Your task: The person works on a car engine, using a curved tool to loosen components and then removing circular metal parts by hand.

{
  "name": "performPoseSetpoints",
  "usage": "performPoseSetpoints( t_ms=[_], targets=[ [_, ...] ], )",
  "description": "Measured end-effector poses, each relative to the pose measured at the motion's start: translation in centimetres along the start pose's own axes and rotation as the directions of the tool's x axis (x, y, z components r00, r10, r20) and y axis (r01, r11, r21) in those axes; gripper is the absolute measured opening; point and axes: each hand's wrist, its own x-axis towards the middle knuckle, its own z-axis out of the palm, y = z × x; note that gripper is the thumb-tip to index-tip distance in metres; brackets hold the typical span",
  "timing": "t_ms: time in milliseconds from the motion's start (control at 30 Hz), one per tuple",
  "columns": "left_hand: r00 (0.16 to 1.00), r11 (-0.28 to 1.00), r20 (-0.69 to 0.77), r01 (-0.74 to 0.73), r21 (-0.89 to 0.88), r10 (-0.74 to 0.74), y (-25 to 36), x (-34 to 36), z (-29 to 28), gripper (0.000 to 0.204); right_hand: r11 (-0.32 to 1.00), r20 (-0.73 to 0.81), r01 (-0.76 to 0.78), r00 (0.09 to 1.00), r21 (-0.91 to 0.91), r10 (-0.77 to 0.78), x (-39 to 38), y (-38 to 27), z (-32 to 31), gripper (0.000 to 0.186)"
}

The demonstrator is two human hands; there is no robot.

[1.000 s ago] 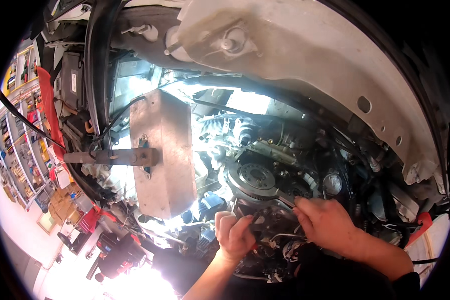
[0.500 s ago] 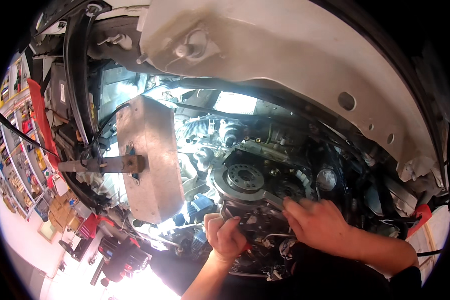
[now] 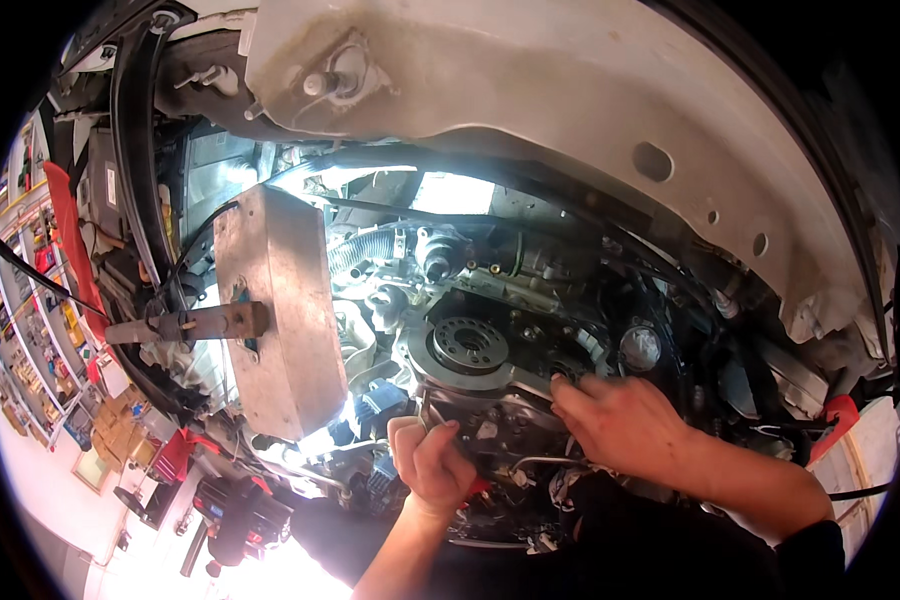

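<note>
My left hand [image 3: 432, 464] is closed at the near edge of an engine, thumb and fingers pressed together. A thin, light-coloured strip shows just above its fingers; whether the hand holds it, I cannot tell. My right hand [image 3: 625, 422] reaches in from the right, fingertips bent together at the right end of a grey metal housing [image 3: 525, 383]. Anything inside its pinch is hidden. Between and beyond both hands lies a round metal disc [image 3: 470, 343] ringed with holes, seated within the housing. Something red shows beside the left wrist.
A large metal block [image 3: 282, 330] on a shaft stands to the left of the engine. A pale body panel [image 3: 530, 80] with holes arches over the far side. A ribbed hose [image 3: 362, 254] runs behind the block. Shelves [image 3: 45, 320] line the far left.
The whole view has shifted, so the engine sits slightly further left and higher. Both hands stay at nearly the same engine parts. A thin strip now shows above my left fingers.
</note>
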Motion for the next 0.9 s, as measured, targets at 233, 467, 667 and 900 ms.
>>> performPoseSetpoints(
  t_ms=[233,467,667,900],
  targets=[
    [0.997,0.997,0.018,-0.073,0.03,0.073,0.4,0.6,-0.2,0.031,0.998,-0.097,-0.012,0.995,0.066,0.018,0.2,-0.1,-0.1,0.016],
    [0.985,0.989,0.121,-0.129,0.066,0.12,1.7,4.6,-1.2,0.029,0.991,-0.124,0.058,0.991,0.12,-0.043,0.1,0.4,0.4,0.014],
    [0.738,0.978,0.656,-0.207,-0.003,0.158,2.5,11.0,0.6,0.026,0.998,-0.059,0.047,0.997,-0.028,-0.049,-0.2,0.1,0.2,0.025],
    [0.695,0.981,0.714,-0.182,0.061,0.085,1.9,11.7,0.4,0.026,0.989,-0.121,0.02,0.992,-0.146,-0.038,-1.5,-0.1,0.5,0.028]
  ],
)
